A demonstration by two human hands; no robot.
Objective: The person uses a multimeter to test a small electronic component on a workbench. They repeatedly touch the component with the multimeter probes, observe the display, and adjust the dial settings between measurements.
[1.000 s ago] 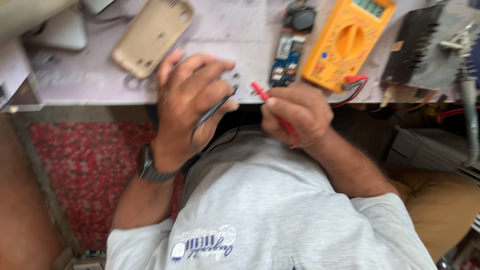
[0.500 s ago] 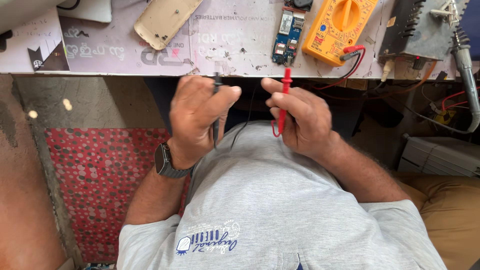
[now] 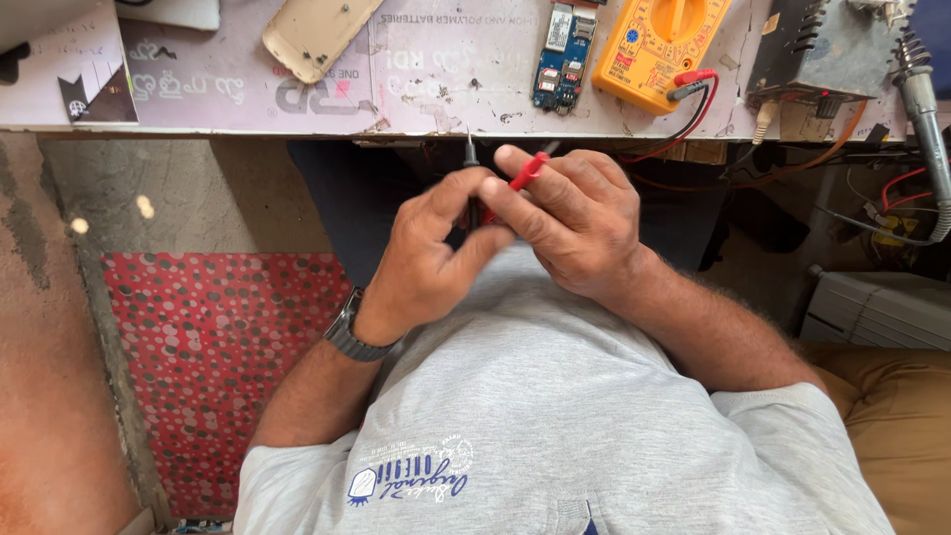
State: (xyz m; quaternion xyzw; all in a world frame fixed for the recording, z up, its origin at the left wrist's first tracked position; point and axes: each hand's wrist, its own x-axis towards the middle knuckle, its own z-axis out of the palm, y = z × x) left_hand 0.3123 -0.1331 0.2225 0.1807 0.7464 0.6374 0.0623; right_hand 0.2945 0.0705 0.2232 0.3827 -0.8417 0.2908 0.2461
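Red plastic probe [image 3: 528, 170] pinched in my right grip [image 3: 575, 223] | thin black probe [image 3: 472, 163] in left grip [image 3: 431, 248] | tips close, might short if they touch

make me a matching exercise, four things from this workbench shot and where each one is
Things:
1. red probe
2. black probe
3. yellow multimeter
4. blue circuit board

Places:
A. on the bench, left of the multimeter
B. in the right hand
C. on the bench, leads plugged in
D. in the left hand

Pairs: 1-B, 2-D, 3-C, 4-A
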